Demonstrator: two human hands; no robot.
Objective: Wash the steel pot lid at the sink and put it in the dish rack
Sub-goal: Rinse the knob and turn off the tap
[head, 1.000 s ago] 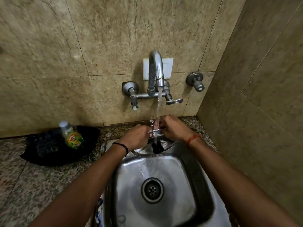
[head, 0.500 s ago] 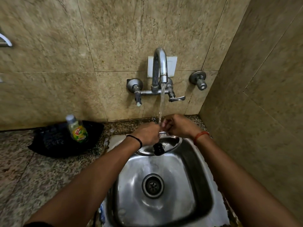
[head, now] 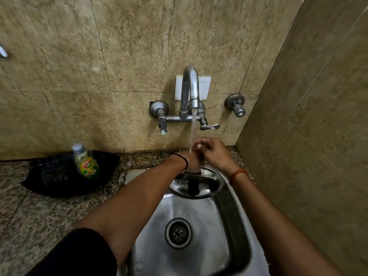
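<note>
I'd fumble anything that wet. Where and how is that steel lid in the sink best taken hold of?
Probably by the black knob at the centre of the steel lid, coming from above on the near side. The lid leans at the back of the sink with its knob facing the camera and uncovered, while the rim is thin, wet and partly behind the left hand.

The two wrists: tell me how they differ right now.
The left wrist wears a thin black band; the right wrist wears an orange thread. The left wrist lies under the tap's stream; the right wrist sits off to the side of it. Both are bare and raised over the lid in the sink.
</note>
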